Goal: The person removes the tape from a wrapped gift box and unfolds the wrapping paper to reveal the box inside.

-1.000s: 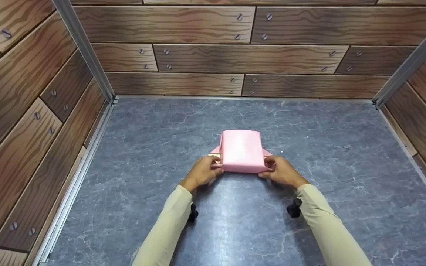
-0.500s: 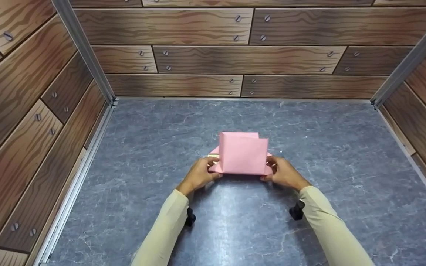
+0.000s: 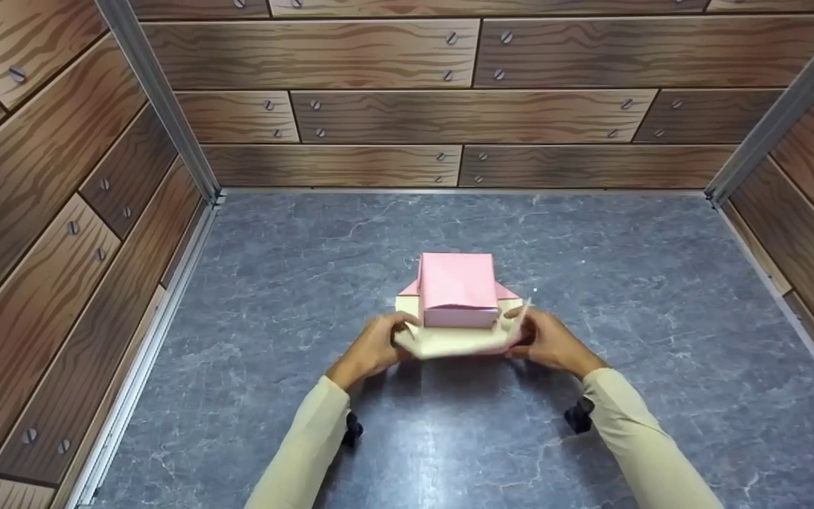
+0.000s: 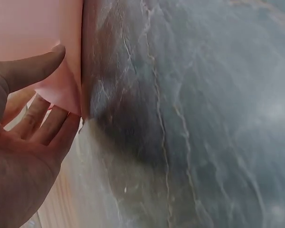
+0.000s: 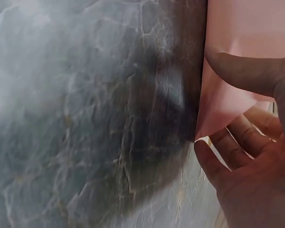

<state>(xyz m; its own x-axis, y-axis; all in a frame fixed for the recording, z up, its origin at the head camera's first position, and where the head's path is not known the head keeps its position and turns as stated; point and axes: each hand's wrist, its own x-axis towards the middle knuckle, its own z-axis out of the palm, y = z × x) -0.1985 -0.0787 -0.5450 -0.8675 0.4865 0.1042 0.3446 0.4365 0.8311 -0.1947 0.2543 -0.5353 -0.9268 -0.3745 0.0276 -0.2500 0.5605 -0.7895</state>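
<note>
A small box (image 3: 461,318) stands on the floor-like grey surface, with pink wrapping paper (image 3: 456,277) over its top and sticking out at both sides. The near flap of the paper is lowered in front of the box, its cream inner side upward. My left hand (image 3: 376,345) holds the flap's left corner; in the left wrist view the thumb presses the pink outer side (image 4: 61,90) with the fingers behind. The right corner is held by my right hand (image 3: 550,341), and in the right wrist view its thumb lies on the pink paper (image 5: 223,99).
The grey marbled surface (image 3: 294,268) spreads around the box. Wood-patterned panels (image 3: 379,116) rise at the back and both sides, with metal posts (image 3: 167,106) at the back corners. Black wrist devices (image 3: 579,416) hang under the light sleeves.
The near paper flap, earlier against the box and then upright before it, has swung down toward me, baring the box's front. Both hands have moved slightly nearer and apart with the flap.
</note>
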